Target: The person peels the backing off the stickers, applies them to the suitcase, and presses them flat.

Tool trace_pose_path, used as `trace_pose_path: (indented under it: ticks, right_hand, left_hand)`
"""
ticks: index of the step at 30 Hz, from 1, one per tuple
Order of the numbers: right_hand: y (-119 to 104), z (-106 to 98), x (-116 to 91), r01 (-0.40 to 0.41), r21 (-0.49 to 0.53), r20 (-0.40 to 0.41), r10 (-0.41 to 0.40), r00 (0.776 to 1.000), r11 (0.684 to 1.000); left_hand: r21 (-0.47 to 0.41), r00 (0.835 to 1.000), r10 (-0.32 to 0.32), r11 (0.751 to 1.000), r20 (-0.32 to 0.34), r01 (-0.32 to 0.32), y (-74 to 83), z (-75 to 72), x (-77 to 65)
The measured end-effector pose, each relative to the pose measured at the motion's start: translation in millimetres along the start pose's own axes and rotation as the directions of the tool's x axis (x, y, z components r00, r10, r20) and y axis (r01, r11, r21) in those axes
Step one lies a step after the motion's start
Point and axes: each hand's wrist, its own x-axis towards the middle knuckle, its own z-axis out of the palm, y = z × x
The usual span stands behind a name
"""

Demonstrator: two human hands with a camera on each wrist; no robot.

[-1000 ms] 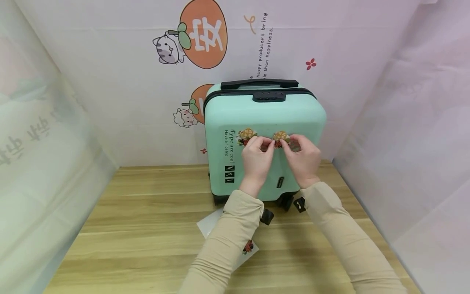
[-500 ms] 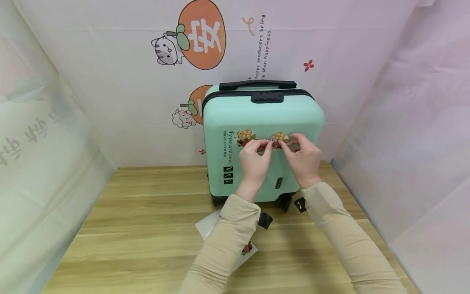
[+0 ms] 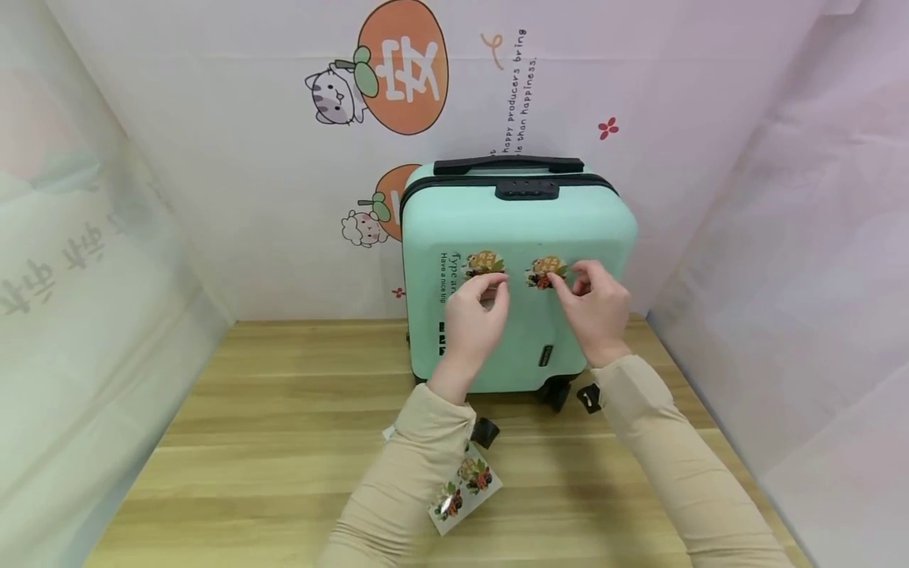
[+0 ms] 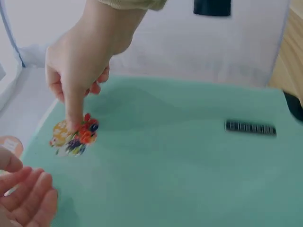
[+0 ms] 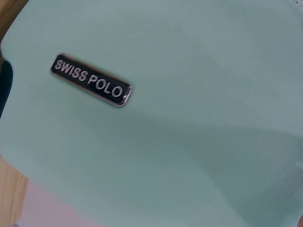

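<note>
A mint-green suitcase [image 3: 511, 225] stands upright with two fruit stickers on its front. My right hand [image 3: 596, 308] presses its straight thumb on the right fruit sticker [image 3: 543, 272]; its other fingers are bent loosely beside it. In the left wrist view, that thumb lies over the sticker's [image 4: 87, 135] yellow and red print. My left hand [image 3: 474, 323] is in front of the left fruit sticker [image 3: 484, 262], covering its lower part in the head view. Its fingers [image 4: 35, 201] are loosely bent, with nothing between them and the thumb.
On the wooden tabletop [image 3: 284, 410] lies a sticker sheet [image 3: 465, 489] with several printed fruits, partly under the left sleeve. A dark badge [image 5: 92, 80] reading SWISS POLO is on the suitcase. Black wheels [image 3: 555, 392] are at its foot. A printed white cloth [image 3: 270, 197] hangs behind.
My left hand has come away from the right sticker and moved left and slightly down. The right thumb stays on that sticker. More of the sticker sheet shows past the left sleeve.
</note>
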Motion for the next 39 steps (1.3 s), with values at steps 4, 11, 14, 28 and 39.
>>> trace_pose_path:
  ticks: [4,11,14,28,39]
  right_hand:
    - [4.7,-0.1,-5.8,0.068,0.000,0.010,-0.068,0.998,0.998]
    - [12.0,1.8,-20.2,0.251,0.024,0.026,-0.252,0.967,0.968]
    - [13.7,3.7,-22.9,0.287,0.027,0.040,-0.288,0.957,0.957]
    - [16.5,15.3,-36.0,0.408,-0.153,0.305,-0.349,0.886,0.900]
    - [8.1,24.4,-37.9,0.572,-0.259,0.434,-0.435,0.789,0.779]
  left_hand:
    - [0.072,0.969,0.248,0.966,0.005,-0.247,-10.1,-17.6,1.9]
    - [0.235,0.841,0.541,0.819,-0.012,-0.524,-28.2,-49.3,24.2]
    - [0.319,0.822,0.569,0.776,0.017,-0.544,-29.7,-59.3,36.9]
    - [0.611,0.878,0.365,0.630,0.311,-0.478,-28.1,-57.9,55.3]
    - [0.557,0.881,0.386,0.683,0.274,-0.473,-33.1,-60.3,46.8]
